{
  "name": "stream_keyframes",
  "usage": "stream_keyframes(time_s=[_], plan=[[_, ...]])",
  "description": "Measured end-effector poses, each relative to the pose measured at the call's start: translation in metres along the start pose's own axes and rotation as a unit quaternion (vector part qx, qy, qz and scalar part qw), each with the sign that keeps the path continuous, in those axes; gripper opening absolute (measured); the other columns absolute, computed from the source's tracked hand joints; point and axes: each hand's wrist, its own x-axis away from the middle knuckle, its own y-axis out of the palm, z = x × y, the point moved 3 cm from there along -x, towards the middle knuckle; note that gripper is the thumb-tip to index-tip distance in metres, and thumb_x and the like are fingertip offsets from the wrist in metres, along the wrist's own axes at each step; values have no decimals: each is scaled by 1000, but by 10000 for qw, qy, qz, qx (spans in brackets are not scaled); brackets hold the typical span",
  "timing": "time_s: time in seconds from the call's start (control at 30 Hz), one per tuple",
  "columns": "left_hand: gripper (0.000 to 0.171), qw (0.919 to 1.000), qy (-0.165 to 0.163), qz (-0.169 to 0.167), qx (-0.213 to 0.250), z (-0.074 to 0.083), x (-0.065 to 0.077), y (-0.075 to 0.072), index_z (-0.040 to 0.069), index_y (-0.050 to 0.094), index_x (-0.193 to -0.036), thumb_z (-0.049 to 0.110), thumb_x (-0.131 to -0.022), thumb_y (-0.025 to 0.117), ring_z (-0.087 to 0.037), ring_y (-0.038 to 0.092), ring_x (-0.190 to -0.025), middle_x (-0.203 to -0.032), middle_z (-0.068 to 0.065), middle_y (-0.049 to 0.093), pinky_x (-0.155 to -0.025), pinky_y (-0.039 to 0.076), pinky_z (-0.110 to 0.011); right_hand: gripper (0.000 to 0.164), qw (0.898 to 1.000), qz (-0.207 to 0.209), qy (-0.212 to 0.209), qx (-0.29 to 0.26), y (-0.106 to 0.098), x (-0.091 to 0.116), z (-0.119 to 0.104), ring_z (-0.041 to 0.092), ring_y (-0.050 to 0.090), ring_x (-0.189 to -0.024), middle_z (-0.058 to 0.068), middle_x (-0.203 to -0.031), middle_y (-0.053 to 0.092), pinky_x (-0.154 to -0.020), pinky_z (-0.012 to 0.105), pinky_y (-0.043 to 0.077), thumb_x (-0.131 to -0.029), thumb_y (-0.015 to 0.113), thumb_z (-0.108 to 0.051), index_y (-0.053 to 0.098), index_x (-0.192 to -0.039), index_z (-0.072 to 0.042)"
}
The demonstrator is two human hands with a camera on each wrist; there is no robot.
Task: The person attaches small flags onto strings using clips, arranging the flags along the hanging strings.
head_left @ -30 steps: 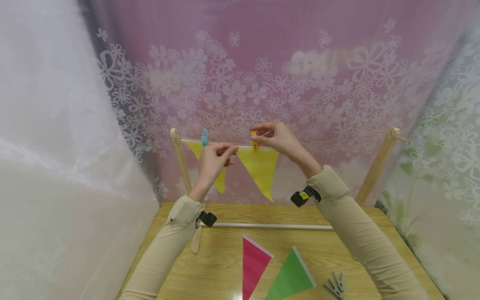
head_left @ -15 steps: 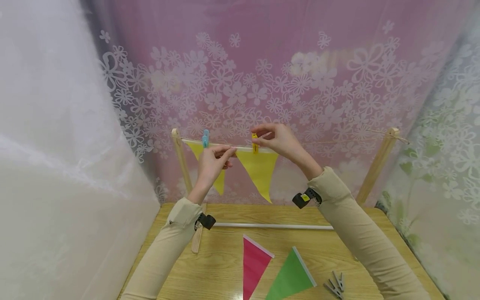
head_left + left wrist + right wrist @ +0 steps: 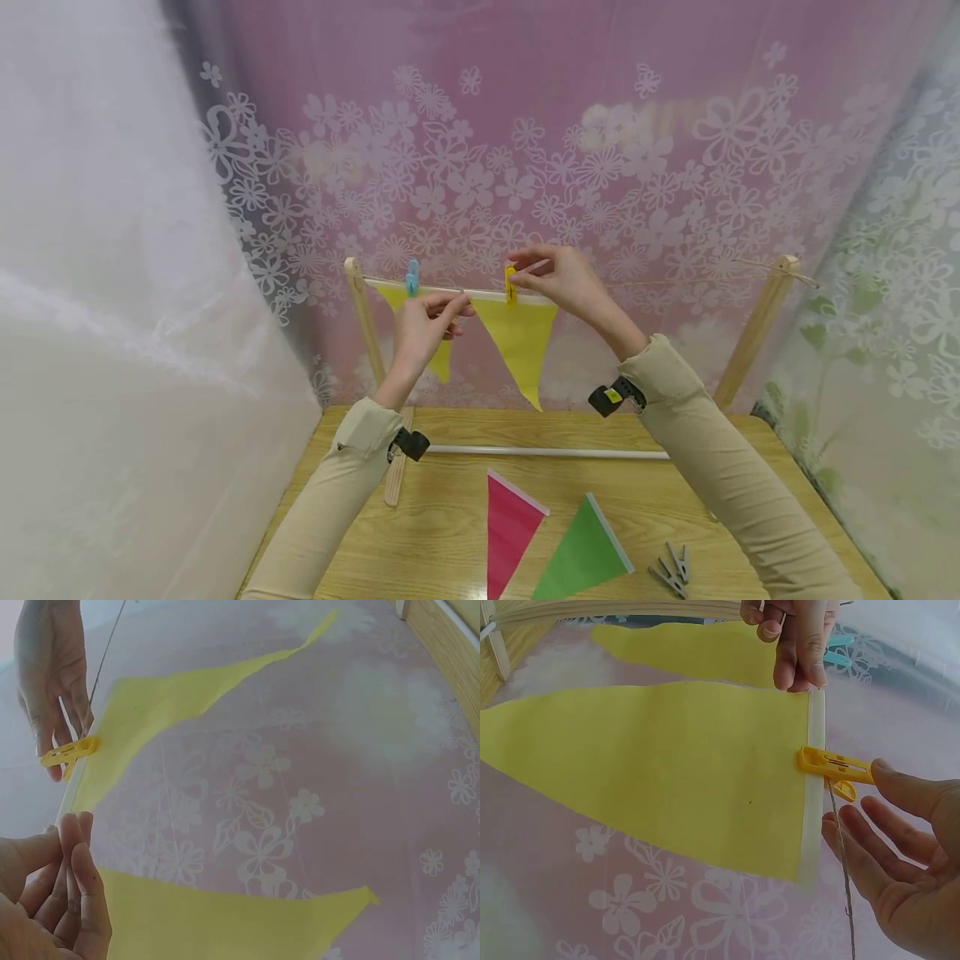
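A yellow triangular pennant [image 3: 517, 333] with a white top band hangs along a thin string [image 3: 844, 877]. Its left top corner is at the fingertips of my left hand [image 3: 427, 325], where thumb and forefinger pinch. A yellow clothespin [image 3: 836, 766] is clipped over the band and the string. My right hand [image 3: 566, 279] is beside this clothespin; in the right wrist view its thumb lies at the pin's handle end while the other fingers spread loosely apart. Left of it, a second yellow pennant [image 3: 390, 293] hangs under a blue clothespin [image 3: 412, 279], partly hidden by my left hand.
Wooden posts [image 3: 753, 333] hold the string at both sides. On the table [image 3: 420, 542] lie a pink pennant [image 3: 510, 525], a green pennant [image 3: 581, 554] and several grey clothespins [image 3: 670, 572]. A white rod [image 3: 540, 452] spans behind them.
My right fingers have loosened around the yellow clothespin and shifted slightly right. The left hand has slid a little left along the band. The pennant's tip sways slightly.
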Motion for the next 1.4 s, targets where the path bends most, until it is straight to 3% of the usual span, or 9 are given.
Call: stream_keyframes(time_s=[0.27,0.47,0.63,0.77,0.93,1.03,1.2,1.4], plan=[[29,9999,96,58,49,-1,2,-1,11,79,-109,34,-102,64,-26,72,-67,-93,-7,78,-62,60,-29,36,9991,420,-80,83,-5,3,2,32,70,-106,12,-122,72,-90,48,57,-95,74,-24,70,-128,-10],[37,9995,198,245,36,-4,7,-3,5,78,-106,35,-106,56,-25,71,-66,-89,-9,77,-62,60,-30,34,9959,856,-281,44,-13,12,3,31,70,-103,11,-118,73,-89,47,57,-95,74,-23,71,-126,-9],[37,9985,338,439,20,-9,14,-4,4,78,-101,33,-106,56,-23,69,-63,-84,-8,76,-60,58,-26,26,9852,1544,-710,-238,-21,22,6,27,72,-97,12,-111,74,-91,44,58,-96,73,-18,73,-118,-6],[34,9976,554,414,52,-14,20,-2,8,78,-97,32,-106,56,-21,67,-60,-81,-7,76,-60,59,-33,23,9745,2039,-857,-367,-28,32,12,16,70,-91,10,-108,74,-87,30,58,-96,73,-21,75,-113,-5],[35,9977,636,123,183,-26,28,4,8,78,-97,34,-106,56,-28,67,-63,-81,-6,75,-64,59,-47,20,9605,2450,-1015,-846,-31,50,23,4,67,-81,14,-99,74,-78,14,55,-99,69,-18,74,-108,-1],[34,9979,610,-71,206,-36,33,9,9,78,-98,34,-106,56,-35,66,-66,-82,-6,75,-62,59,-40,17,9545,2588,-1061,-1036,-30,62,33,3,67,-79,17,-96,73,-77,13,55,-100,66,-12,74,-107,1],[30,9976,624,-290,46,-57,43,19,12,78,-99,32,-106,57,-32,67,-67,-85,-6,75,-60,57,-34,14,9584,2568,-998,-745,-20,84,53,3,67,-79,16,-96,74,-76,11,53,-99,66,-7,73,-107,1],[27,9965,549,-525,-342,-90,62,36,16,78,-103,32,-106,57,-26,71,-77,-90,-3,76,-67,59,-32,11,9605,2503,-1052,-612,-5,110,79,-4,65,-78,18,-94,75,-72,10,53,-97,66,1,74,-105,1]])
